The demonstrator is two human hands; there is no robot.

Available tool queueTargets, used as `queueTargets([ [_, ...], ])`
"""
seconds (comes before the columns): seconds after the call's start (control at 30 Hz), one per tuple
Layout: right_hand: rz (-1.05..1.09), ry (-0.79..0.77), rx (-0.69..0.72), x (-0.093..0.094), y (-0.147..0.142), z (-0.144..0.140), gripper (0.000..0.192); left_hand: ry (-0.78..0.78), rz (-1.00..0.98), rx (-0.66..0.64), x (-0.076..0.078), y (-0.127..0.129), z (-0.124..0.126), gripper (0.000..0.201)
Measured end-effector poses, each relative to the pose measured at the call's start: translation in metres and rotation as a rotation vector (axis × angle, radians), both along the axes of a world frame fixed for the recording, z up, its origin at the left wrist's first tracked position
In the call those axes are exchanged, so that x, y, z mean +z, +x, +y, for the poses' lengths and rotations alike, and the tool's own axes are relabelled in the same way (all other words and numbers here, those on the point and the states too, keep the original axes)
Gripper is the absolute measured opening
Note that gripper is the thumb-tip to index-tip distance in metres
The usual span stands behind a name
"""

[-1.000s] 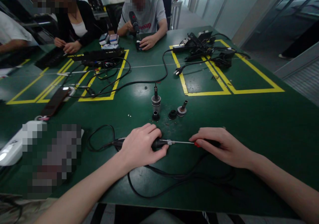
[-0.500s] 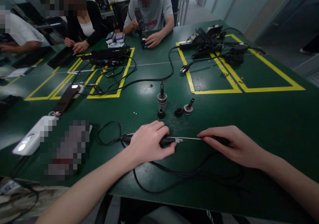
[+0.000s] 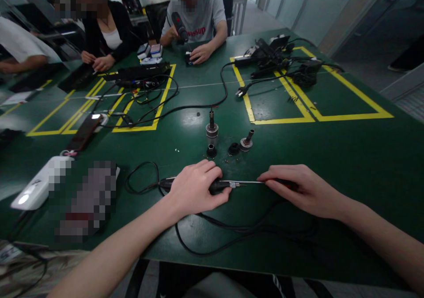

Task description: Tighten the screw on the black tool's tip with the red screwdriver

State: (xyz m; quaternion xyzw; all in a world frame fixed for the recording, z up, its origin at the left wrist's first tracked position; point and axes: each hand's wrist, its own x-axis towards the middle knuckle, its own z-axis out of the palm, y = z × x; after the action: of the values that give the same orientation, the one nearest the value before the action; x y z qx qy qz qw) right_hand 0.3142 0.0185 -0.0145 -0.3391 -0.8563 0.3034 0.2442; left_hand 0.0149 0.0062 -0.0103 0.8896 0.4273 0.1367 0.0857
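Left hand (image 3: 195, 188) lay curled over the black tool (image 3: 217, 186), fingers wrapped round it. Right hand (image 3: 300, 190) pinched the screwdriver (image 3: 251, 183), tip at the tool's end. Small metal parts (image 3: 212, 130) stood beyond the fingertips; bare table (image 3: 347, 156) lay right of them.

You're in a workshop or training lab, probably electronics assembly. Big green bench (image 3: 331, 156) with yellow tape bays (image 3: 281, 121), loose cables (image 3: 198, 106) and adapters (image 3: 268, 55) piled on it, small metal parts (image 3: 212, 130) mid-table. A co-worker (image 3: 198, 15) opposite holds a power driver (image 3: 180, 26). Partition walls (image 3: 298, 6) behind look industrial.
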Motion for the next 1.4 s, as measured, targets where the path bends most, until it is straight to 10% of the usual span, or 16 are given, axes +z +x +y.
queueTargets([
  [1.4, 0.036, -0.173, -0.081, 0.0039, 0.0032, 0.0009, 0.022, 0.022, -0.003, -0.021, -0.0021, -0.0023, 0.0005, 0.022],
])
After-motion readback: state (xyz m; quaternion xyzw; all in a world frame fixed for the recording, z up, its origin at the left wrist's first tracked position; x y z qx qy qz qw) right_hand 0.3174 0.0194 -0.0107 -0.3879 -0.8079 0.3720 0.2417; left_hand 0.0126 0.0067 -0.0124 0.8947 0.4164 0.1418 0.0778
